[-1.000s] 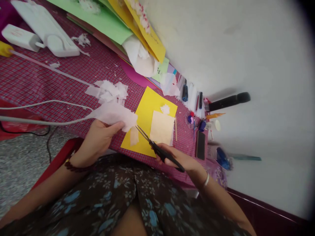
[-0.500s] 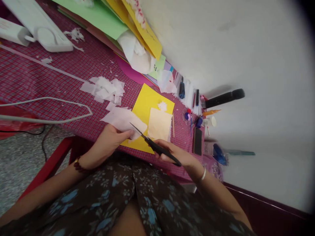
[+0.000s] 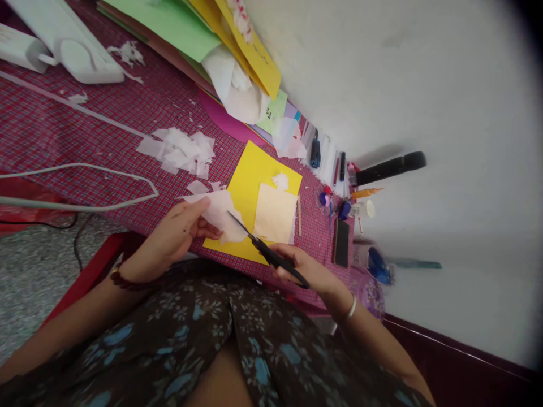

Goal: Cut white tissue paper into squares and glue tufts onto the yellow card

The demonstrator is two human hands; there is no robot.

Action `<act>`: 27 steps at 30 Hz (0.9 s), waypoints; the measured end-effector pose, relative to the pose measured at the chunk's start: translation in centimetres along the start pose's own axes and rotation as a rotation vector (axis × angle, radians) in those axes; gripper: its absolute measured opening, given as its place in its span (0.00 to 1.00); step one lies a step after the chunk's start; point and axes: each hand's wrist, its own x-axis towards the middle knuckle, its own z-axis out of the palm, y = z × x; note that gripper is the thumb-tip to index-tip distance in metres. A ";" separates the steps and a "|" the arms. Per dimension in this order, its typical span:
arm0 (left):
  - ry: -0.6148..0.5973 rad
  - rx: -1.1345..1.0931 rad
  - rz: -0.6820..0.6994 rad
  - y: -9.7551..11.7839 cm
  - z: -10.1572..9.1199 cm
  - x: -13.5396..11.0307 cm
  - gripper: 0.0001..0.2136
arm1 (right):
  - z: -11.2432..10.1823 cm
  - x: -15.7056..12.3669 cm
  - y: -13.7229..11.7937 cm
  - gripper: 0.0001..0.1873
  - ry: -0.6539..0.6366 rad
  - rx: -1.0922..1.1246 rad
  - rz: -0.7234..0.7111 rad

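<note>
My left hand [image 3: 178, 232] pinches a piece of thin white tissue paper [image 3: 218, 212] just above the near edge of the table. My right hand [image 3: 303, 268] grips black-handled scissors [image 3: 267, 251], whose blades point up and left into the tissue paper. Under both lies a yellow sheet [image 3: 250, 181] with a cream square of paper [image 3: 275, 213] and a small white crumpled scrap [image 3: 280, 181] on it. A wooden stick [image 3: 299, 215] lies beside the cream square.
White tissue scraps [image 3: 180, 150] are heaped on the red checked tablecloth [image 3: 85, 141]. Stacked coloured sheets [image 3: 186, 28] sit at the back. Pens, pompoms and a black block [image 3: 340, 243] line the wall. A white cable [image 3: 85, 169] loops at left.
The tissue paper has turned in my left hand and looks smaller than a second ago. The scissors have closed in on it. The view has shifted slightly.
</note>
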 end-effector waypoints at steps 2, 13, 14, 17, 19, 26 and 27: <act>0.015 0.032 0.006 0.2 -0.1 0.0 0.15 | 0.1 0.0 0.0 0.35 -0.023 0.015 -0.036; -0.115 0.341 0.095 -1.1 1.4 -1.5 0.07 | 0.1 -0.4 1.1 0.36 -0.172 0.197 -0.035; -0.143 0.327 0.103 -1.3 1.5 -1.4 0.07 | 0.2 -0.4 1.1 0.37 -0.173 0.202 -0.028; -0.193 0.307 0.108 -1.8 1.5 -1.2 0.10 | 0.2 -0.3 1.0 0.36 -0.171 0.207 -0.015; -0.198 0.344 0.103 -1.8 1.6 -1.2 0.11 | 0.3 -0.3 1.1 0.36 -0.161 0.212 -0.019; -0.166 0.411 0.144 -1.3 1.9 -1.3 0.08 | 0.8 -0.3 1.2 0.37 -0.119 0.246 0.003; -0.159 0.406 0.141 -1.3 1.9 -1.3 0.08 | 0.9 -0.2 1.2 0.38 -0.113 0.246 0.011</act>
